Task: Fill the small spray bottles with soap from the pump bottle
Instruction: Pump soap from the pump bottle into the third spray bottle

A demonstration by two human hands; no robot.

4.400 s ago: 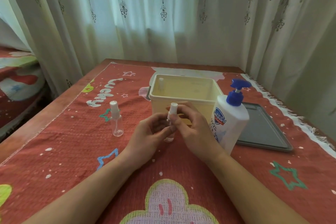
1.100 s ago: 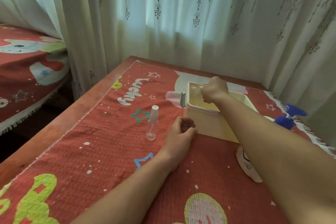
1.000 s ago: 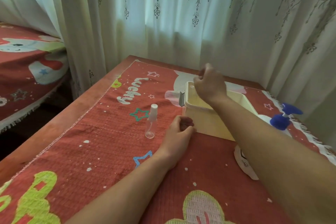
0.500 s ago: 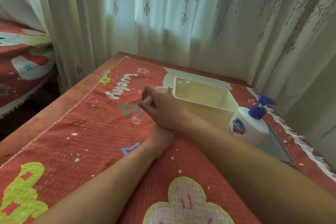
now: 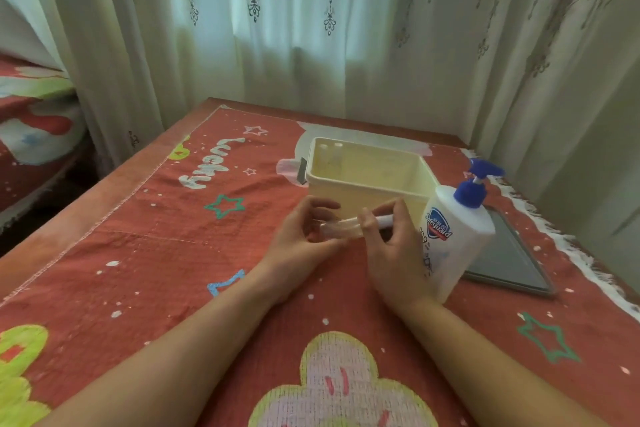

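Observation:
A small clear spray bottle [image 5: 341,229] with a white cap lies sideways in the air between my hands, in front of the cream bin. My left hand [image 5: 301,246] holds its clear body. My right hand [image 5: 391,246] pinches its white cap end. The white pump bottle [image 5: 453,236] with a blue pump head stands just right of my right hand. Two more small spray bottles [image 5: 330,154] stand inside the cream plastic bin [image 5: 367,184], at its far left corner; only their white caps show clearly.
A grey tray [image 5: 512,256] lies flat behind the pump bottle at the right. A red patterned cloth [image 5: 138,253] covers the table. Curtains hang close behind the table, and a bed is at the far left.
My right hand left the bin, took the spray bottle standing on the cloth and brought it to the middle. My left hand rose off the cloth and now holds that bottle's body.

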